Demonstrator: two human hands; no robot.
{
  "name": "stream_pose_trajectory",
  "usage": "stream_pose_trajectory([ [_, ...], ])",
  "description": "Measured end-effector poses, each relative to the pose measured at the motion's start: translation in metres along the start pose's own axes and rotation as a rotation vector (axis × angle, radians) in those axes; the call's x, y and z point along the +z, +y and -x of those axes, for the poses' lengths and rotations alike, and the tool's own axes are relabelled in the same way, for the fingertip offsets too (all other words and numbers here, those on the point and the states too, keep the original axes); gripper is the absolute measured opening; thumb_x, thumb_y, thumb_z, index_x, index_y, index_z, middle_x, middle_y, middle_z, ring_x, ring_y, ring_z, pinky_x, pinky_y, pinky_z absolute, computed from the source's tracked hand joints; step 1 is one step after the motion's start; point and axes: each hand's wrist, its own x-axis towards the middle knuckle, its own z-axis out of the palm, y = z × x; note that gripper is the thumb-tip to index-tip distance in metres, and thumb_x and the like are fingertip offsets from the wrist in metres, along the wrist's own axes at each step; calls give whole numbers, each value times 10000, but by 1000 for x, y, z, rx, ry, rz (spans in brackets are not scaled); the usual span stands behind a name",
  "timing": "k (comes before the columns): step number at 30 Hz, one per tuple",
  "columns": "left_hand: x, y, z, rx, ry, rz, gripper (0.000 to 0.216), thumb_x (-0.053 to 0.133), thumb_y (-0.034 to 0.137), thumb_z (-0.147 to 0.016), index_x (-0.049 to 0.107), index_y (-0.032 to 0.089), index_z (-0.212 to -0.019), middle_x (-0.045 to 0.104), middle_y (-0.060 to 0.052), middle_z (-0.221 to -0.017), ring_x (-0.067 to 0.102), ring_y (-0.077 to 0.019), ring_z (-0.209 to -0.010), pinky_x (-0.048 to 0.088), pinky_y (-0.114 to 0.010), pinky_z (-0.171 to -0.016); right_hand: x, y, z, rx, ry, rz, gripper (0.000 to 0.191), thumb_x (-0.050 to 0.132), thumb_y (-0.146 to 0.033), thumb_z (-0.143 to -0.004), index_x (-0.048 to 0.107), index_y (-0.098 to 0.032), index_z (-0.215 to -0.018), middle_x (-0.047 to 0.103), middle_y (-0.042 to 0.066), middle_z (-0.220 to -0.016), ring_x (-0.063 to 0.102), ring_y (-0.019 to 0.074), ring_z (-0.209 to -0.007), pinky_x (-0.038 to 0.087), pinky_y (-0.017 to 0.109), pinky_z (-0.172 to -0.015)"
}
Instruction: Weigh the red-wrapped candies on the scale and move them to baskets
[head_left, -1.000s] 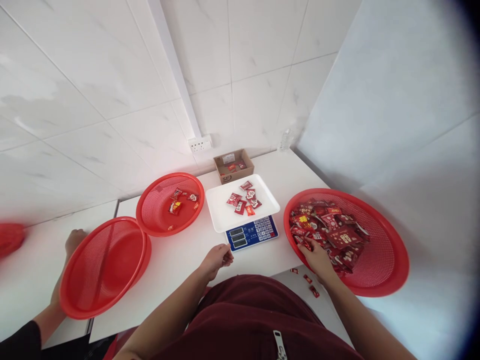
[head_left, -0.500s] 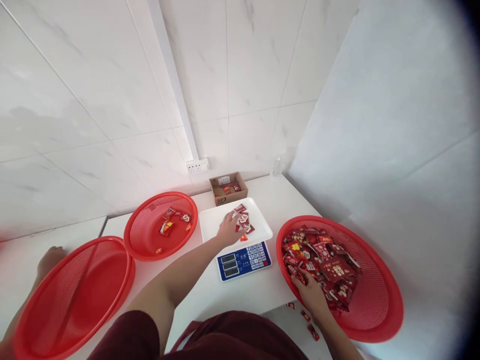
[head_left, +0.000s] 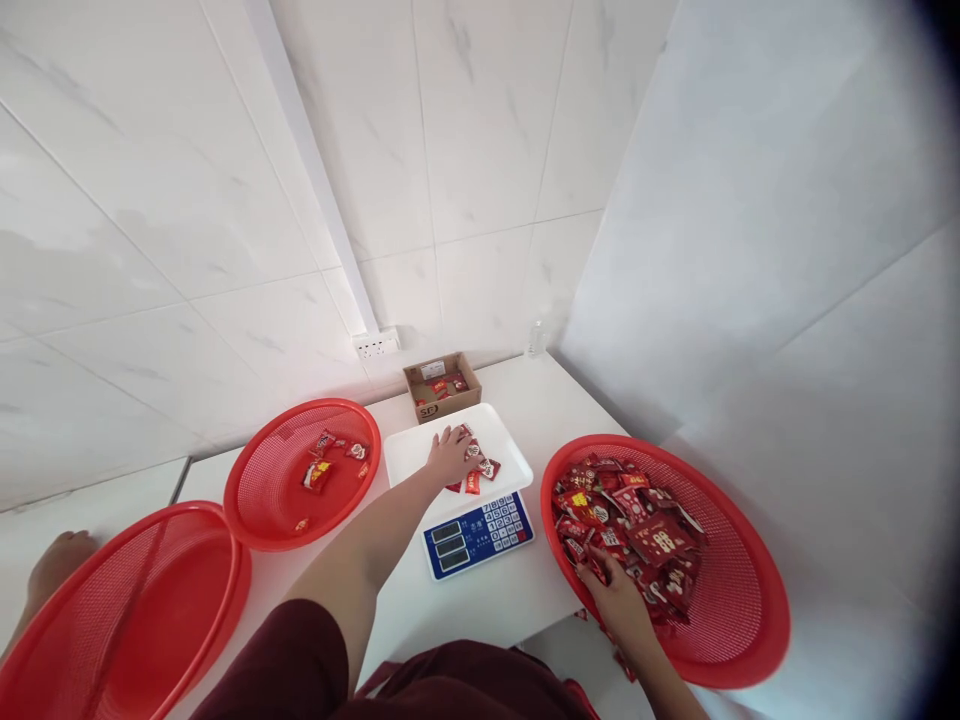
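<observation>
My left hand lies over the white scale tray, its fingers apart and resting on small red candy packets. Under the tray's front edge shows the blue keypad panel of a weighing scale. My right hand is at the near left rim of a large red basket, which holds a heap of red wrapped sweets. Thumb and fingers close on a small red candy packet there; the hand covers part of it.
Left of the scale stands a red basket with several packets. Another red basket is nearer, with a co-worker's hand beyond its rim. A cardboard box of packets and a clear bottle stand by the wall.
The whole view has shifted slightly. My left hand has settled further over the packets on the tray. My right hand stays at the basket's near left side, fingers at the packets.
</observation>
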Motion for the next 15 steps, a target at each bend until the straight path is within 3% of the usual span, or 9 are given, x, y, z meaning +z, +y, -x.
stream_pose_trajectory([
  [3, 1, -8, 21, 8, 51, 46, 619, 318, 615, -848, 452, 249, -1329, 289, -67, -1499, 155, -307, -1396, 143, -499, -1120, 0, -2, -1, 22, -4, 45, 618, 480, -561, -615, 590, -158, -1071, 651, 146, -1123, 567, 308, -1093, 379, 410, -966],
  [9, 11, -42, 78, -95, 202, 137, 593, 348, 536, -879, 386, 218, -1379, 257, -106, -1512, 155, -283, -1406, 187, -471, -1118, 0, -8, 1, 18, -8, 95, 636, 459, -563, -631, 581, -161, -1109, 643, 140, -1136, 572, 304, -1081, 397, 418, -939],
  [12, 7, -77, 114, -286, 322, 79, 591, 366, 474, -886, 359, 177, -1396, 238, -127, -1517, 136, -280, -1411, 162, -460, -1128, 0, -9, 1, 30, -17, 131, 645, 444, -574, -630, 581, -165, -1109, 646, 143, -1123, 579, 303, -1071, 422, 403, -910],
  [15, -5, -125, 156, -612, 467, -3, 615, 356, 445, -884, 296, 158, -1425, 205, -145, -1524, 107, -297, -1413, 146, -493, -1123, 0, -9, -1, 17, -33, 147, 664, 427, -571, -622, 574, -142, -1106, 640, 164, -1125, 586, 311, -1058, 426, 405, -909],
])
